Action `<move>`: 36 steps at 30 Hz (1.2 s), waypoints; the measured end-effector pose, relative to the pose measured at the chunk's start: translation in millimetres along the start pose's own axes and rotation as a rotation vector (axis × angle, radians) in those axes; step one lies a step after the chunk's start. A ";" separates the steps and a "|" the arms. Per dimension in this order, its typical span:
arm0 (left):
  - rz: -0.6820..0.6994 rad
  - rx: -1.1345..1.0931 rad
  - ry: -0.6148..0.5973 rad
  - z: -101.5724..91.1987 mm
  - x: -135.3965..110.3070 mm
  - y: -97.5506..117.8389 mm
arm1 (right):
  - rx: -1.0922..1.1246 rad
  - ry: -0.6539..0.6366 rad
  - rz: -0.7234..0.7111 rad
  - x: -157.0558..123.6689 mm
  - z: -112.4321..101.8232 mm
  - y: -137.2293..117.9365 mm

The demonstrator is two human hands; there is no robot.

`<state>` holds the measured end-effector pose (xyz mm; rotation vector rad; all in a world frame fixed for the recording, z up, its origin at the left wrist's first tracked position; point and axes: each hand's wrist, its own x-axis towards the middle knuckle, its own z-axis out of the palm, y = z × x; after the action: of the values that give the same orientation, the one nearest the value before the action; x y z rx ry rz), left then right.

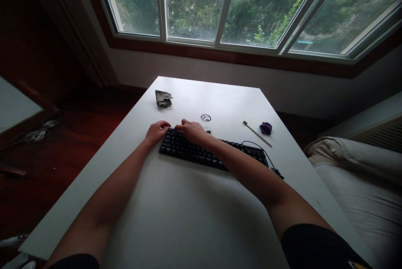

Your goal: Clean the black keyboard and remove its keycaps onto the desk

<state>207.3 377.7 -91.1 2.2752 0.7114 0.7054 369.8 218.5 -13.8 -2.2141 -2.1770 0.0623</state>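
Observation:
A black keyboard [201, 153] lies slantwise across the middle of the white table [188, 218]. My left hand [156, 131] curls round the keyboard's left end, fingers bent over its corner. My right hand [192, 130] rests on the far left keys, fingers bunched and pressed down; whatever is under the fingertips is hidden. The two hands nearly touch. My right forearm crosses over the keyboard's middle.
A crumpled grey cloth [163, 98] lies at the far left of the table. Two small round pieces [205, 117] sit just beyond my right hand. Right of them lie a thin stick [256, 133] and a purple lump [266, 128]. The keyboard's cable [269, 161] trails right. A pale cushion [354, 168] adjoins the table's right edge.

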 end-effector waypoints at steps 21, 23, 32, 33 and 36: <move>-0.038 0.004 -0.032 -2.8 -0.8 2.1 | 0.012 -0.039 -0.016 4.3 -17.3 1.0; -0.035 -0.019 -0.018 -2.2 -0.7 1.8 | 0.040 -0.024 -0.034 4.8 -13.0 2.8; 0.117 -0.153 -0.052 0.0 -1.3 9.3 | 0.247 0.063 -0.064 7.1 0.1 11.0; 0.121 -0.164 -0.051 0.4 -1.3 9.3 | 0.282 0.075 -0.062 7.3 0.5 11.9; 0.130 -0.191 -0.046 1.6 -1.1 7.9 | 0.417 0.109 -0.046 7.6 2.0 15.8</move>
<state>209.9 371.3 -86.9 2.1685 0.4569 0.7457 385.6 225.8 -16.7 -1.8908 -1.9409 0.3503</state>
